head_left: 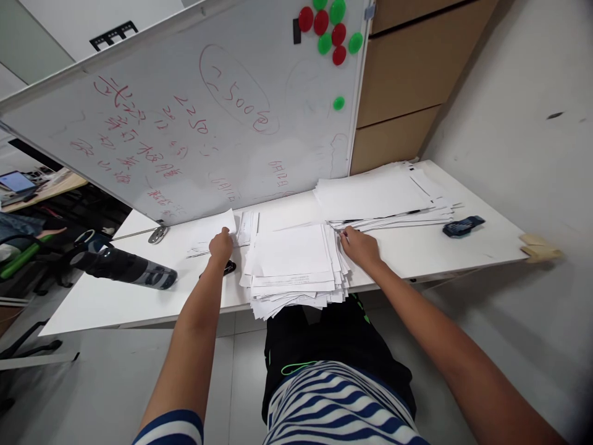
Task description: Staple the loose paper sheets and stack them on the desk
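My left hand point(221, 246) is closed in a pinch at the right edge of a sheet of paper point(210, 227), which lies over a low paper pile on the left. My right hand point(362, 248) is closed beside the right edge of a thick, uneven paper stack point(291, 250); what its fingers hold, if anything, is too small to make out. That stack juts over the table's front edge. Behind my right hand spreads a wide pile of larger sheets point(375, 194). A small black object point(230, 267) shows partly beside my left wrist.
A dark bottle point(132, 269) and a small grey mouse-shaped object point(158, 235) are on the left of the white table point(199, 290). A dark tool-like object point(463, 227) lies at the right. The whiteboard point(259, 154) and cardboard boxes point(407, 80) stand behind; a wall bounds the right.
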`<action>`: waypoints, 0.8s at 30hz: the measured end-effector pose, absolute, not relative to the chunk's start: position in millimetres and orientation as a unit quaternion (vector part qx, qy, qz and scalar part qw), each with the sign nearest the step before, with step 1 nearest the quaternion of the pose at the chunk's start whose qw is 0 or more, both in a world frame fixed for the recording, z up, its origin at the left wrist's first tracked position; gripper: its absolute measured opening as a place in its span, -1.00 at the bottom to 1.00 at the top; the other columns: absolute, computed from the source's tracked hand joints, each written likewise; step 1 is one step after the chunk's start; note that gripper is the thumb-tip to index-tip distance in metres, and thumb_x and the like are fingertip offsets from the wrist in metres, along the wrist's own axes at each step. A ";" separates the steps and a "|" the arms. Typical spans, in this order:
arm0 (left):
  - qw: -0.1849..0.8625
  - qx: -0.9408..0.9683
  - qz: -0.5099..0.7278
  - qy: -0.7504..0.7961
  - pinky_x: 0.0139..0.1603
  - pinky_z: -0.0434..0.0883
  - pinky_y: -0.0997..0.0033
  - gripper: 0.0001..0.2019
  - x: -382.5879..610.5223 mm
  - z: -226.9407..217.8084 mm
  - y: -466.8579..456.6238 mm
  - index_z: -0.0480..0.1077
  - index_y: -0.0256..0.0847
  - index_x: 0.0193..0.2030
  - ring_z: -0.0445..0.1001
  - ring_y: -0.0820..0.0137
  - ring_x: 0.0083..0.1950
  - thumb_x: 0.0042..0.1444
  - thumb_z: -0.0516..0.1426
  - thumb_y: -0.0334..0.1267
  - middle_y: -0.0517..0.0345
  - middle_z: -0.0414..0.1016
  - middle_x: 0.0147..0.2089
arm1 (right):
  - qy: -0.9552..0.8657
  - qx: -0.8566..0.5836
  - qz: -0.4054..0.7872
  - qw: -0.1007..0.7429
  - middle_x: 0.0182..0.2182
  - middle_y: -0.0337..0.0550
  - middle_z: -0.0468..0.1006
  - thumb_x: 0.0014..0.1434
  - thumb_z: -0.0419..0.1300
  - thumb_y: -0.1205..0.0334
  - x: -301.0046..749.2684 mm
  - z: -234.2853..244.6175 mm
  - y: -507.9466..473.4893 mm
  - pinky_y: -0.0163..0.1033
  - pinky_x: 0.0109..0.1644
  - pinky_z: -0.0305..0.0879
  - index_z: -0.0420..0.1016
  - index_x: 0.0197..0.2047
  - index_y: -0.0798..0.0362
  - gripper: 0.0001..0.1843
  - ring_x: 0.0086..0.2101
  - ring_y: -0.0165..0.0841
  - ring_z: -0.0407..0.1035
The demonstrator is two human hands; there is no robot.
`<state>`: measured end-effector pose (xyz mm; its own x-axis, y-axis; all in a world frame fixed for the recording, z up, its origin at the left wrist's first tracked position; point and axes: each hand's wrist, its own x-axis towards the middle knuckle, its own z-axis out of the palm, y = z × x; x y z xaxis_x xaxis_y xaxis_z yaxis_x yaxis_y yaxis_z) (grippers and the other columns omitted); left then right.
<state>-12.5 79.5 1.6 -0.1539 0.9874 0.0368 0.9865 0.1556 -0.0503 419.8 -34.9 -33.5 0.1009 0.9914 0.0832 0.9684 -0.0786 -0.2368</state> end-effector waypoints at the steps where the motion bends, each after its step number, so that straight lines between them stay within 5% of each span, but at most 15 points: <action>1: 0.031 -0.651 0.005 -0.759 -0.11 0.36 0.18 -0.62 -12.8 1.3 80.2 0.26 -0.21 0.19 0.52 0.05 -0.02 0.27 -0.09 -0.25 -0.21 0.55 -0.05 | -0.668 -0.733 0.048 0.117 -0.30 -0.04 0.60 0.43 -0.14 0.10 419.9 -33.5 -34.8 -0.25 -0.39 -0.10 0.38 -0.05 0.09 -0.65 -0.31 -0.25 0.44; 10: -0.032 -0.661 -0.030 -0.749 0.01 0.36 0.25 -0.52 -18.5 12.0 76.4 0.24 -0.11 0.21 0.47 0.14 0.11 0.13 0.08 -0.20 -0.03 0.50 0.15 | -0.675 -0.726 0.061 0.121 -0.33 -0.04 0.59 0.43 -0.15 0.11 420.9 -32.5 -35.5 -0.26 -0.39 -0.09 0.38 -0.05 0.10 -0.65 -0.37 -0.27 0.41; 15: -0.063 -0.659 -0.025 -0.749 -0.02 0.37 0.32 -0.56 -30.7 14.2 75.1 0.38 -0.07 0.09 0.50 0.19 0.08 0.14 0.08 0.07 0.03 0.56 0.05 | -0.670 -0.731 0.047 0.118 -0.31 -0.02 0.58 0.42 -0.14 0.12 420.5 -34.0 -35.0 -0.26 -0.38 -0.07 0.38 -0.05 0.10 -0.66 -0.34 -0.26 0.43; 24: -0.072 -0.669 -0.014 -0.740 -0.07 0.36 0.34 -0.51 -35.9 14.4 74.3 0.44 -0.06 0.04 0.50 0.21 0.03 0.11 0.08 0.19 0.07 0.57 0.02 | -0.672 -0.730 0.041 0.118 -0.30 -0.07 0.60 0.43 -0.11 0.13 420.7 -33.6 -34.9 -0.23 -0.40 -0.12 0.37 -0.07 0.08 -0.70 -0.31 -0.27 0.46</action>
<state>-35.9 74.3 14.4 -0.0942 0.9917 -0.0881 0.9876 0.1042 0.1172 420.7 -34.9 -33.6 0.0943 0.9906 0.0989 0.9713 -0.0697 -0.2274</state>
